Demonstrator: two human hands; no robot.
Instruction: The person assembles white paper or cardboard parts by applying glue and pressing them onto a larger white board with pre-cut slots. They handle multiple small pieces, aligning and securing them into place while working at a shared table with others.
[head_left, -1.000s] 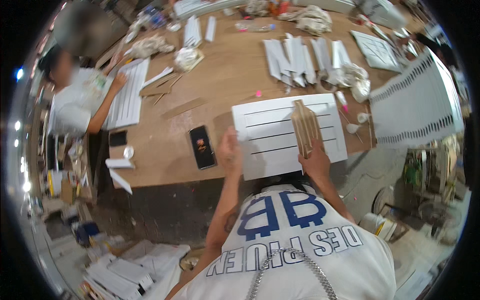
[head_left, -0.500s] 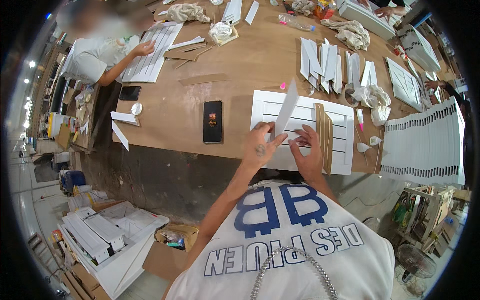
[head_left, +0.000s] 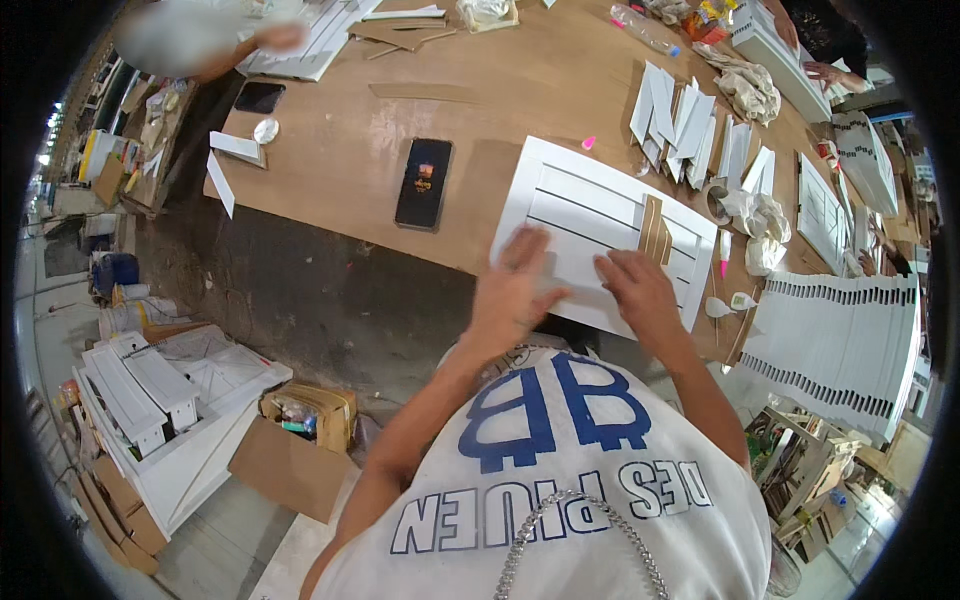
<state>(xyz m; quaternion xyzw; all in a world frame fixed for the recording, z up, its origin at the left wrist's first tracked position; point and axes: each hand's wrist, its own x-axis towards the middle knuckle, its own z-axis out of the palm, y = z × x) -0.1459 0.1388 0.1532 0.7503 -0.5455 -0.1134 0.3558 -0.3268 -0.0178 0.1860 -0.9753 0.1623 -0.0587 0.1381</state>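
The white slatted wooden panel [head_left: 600, 215] lies flat at the near table edge, long axis left-right, directly beneath both hands: left hand [head_left: 515, 290] and right hand [head_left: 640, 290] press down with fingers spread, gripping nothing, equally near

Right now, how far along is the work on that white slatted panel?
Done: the white panel lies flat on the table, with brown strips set upright across it. In hand: the left hand and right hand press on its near half. Left: a pile of loose white slats waits beyond it.
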